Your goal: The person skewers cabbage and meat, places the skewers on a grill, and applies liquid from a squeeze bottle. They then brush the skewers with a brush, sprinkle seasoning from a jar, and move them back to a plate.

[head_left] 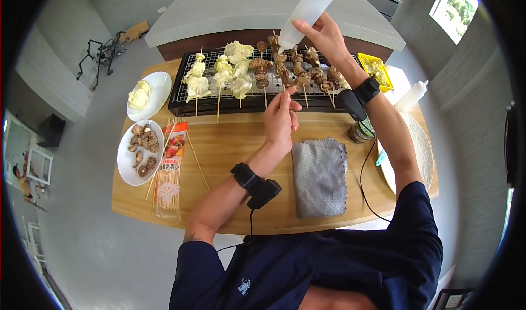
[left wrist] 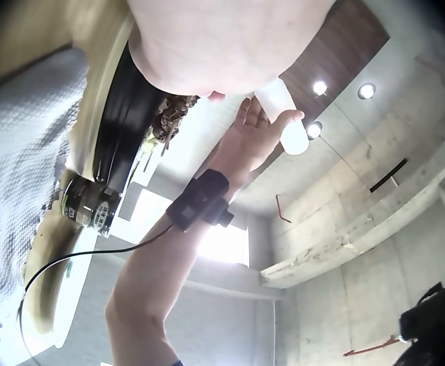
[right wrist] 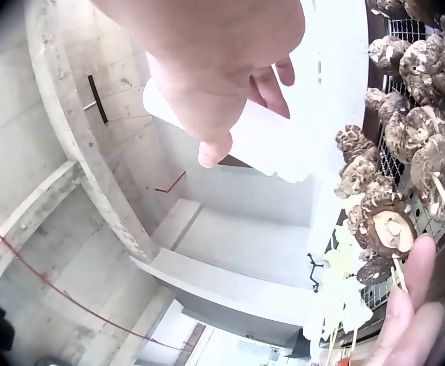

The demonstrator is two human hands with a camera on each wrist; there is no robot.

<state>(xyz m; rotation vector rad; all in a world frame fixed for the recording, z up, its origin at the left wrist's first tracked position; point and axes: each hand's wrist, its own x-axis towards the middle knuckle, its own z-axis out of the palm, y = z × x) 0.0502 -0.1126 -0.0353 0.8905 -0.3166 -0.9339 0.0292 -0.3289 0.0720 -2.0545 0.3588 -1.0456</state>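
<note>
My right hand (head_left: 329, 40) grips a white squeeze bottle (head_left: 307, 14) above the grill (head_left: 183, 107), tilted with its nozzle down over the mushrooms. Below it, my left hand (head_left: 279, 121) pinches the bamboo end of a mushroom skewer (head_left: 281, 71) at the grill's front edge. The right wrist view shows the left fingertips (right wrist: 417, 267) at that stick, close under a mushroom cap (right wrist: 392, 229). More mushroom skewers lie to both sides. Cabbage skewers (head_left: 222, 74) fill the grill's left part. The left wrist view shows the bottle (left wrist: 283, 114) in the right hand.
At left stand a plate with cabbage (head_left: 140, 94) and a bowl (head_left: 125, 167) of mushrooms, beside a skewer packet (head_left: 169, 173). A grey cloth (head_left: 320, 178) lies in front. To the right are a jar (head_left: 360, 131), a second bottle (head_left: 411, 96), a yellow basket (head_left: 390, 80) and a large plate (head_left: 424, 145).
</note>
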